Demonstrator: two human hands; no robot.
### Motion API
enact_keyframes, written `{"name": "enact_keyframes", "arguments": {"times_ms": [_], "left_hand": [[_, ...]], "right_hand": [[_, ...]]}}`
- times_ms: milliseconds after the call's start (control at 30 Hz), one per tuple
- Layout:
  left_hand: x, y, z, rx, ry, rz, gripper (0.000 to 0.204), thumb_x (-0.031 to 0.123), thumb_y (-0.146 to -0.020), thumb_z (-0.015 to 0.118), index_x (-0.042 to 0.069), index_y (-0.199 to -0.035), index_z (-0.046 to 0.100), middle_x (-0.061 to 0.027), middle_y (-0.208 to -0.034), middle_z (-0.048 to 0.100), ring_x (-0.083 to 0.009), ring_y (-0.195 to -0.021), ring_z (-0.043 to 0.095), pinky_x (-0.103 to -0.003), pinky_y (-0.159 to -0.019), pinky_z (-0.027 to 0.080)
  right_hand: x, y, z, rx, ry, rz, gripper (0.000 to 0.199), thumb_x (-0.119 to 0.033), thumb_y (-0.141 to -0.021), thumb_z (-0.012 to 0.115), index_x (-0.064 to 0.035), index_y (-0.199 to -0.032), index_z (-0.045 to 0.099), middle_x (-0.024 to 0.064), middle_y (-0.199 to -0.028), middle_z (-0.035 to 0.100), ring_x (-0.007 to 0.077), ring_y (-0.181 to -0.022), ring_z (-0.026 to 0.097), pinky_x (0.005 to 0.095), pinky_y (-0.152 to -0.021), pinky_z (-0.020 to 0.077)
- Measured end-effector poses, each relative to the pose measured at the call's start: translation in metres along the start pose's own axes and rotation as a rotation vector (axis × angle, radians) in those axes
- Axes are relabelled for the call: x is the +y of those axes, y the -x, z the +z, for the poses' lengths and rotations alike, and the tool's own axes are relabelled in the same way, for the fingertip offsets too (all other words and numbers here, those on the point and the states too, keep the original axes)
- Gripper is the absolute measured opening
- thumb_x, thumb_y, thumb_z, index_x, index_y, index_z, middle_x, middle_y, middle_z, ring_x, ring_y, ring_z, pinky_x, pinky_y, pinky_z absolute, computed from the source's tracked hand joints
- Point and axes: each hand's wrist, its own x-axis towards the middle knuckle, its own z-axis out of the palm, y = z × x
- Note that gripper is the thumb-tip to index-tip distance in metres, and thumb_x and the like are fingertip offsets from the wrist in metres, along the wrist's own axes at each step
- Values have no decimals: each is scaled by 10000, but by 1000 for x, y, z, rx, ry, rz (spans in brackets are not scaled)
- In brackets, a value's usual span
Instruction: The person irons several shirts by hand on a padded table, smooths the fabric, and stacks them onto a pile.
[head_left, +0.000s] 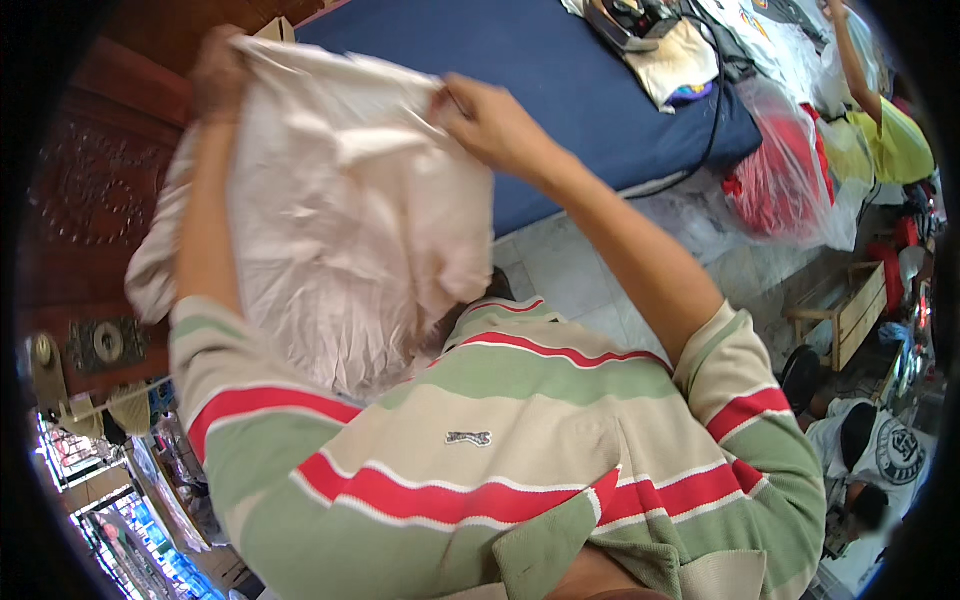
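Note:
A wrinkled cream-coloured garment (330, 220) hangs between my two raised hands, its lower part falling in front of my body. My left hand (218, 75) grips its upper left corner; that hand is a little blurred. At the upper right edge of the cloth, my right hand (485, 120) pinches the fabric with curled fingers. A loose fold, perhaps a sleeve, droops outside my left forearm. Behind the cloth lies a dark blue padded table (590, 120), partly covered from sight by the garment. What kind of garment it is, I cannot tell.
At the table's far right sit an iron (625, 25) and folded clothes, with a black cord (715, 110) trailing down. A clear plastic bag of red cloth (785, 165) stands beside it. A wooden crate (845, 315) and other people are to the right. A carved wooden door (100, 190) borders my left.

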Motion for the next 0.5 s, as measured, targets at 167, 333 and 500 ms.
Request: {"name": "enact_keyframes", "arguments": {"times_ms": [167,333,500], "left_hand": [[115,124,128,-1168,299,-555,222,171,-814,465,145,-1018,548,-60,-1092,547,-248,-1078,484,-518,-915,296],[166,93,135,-639,519,-349,244,150,-751,460,106,-975,546,-49,-1085,539,-246,-1039,496,-382,-885,374],[157,92,145,-1033,475,-283,138,54,-741,467,67,-863,532,-79,-980,512,-270,-925,525,-385,-766,437]], "right_hand": [[139,24,19,-310,536,288,186,-137,-736,525,-122,-883,636,118,-978,534,296,-943,516,398,-746,420],[143,13,5,-342,601,142,162,-152,-716,560,-120,-853,641,94,-977,495,248,-906,470,375,-721,382],[146,23,-13,-458,399,-161,166,-227,-733,590,-96,-825,632,78,-987,498,243,-890,459,369,-713,368]]}}
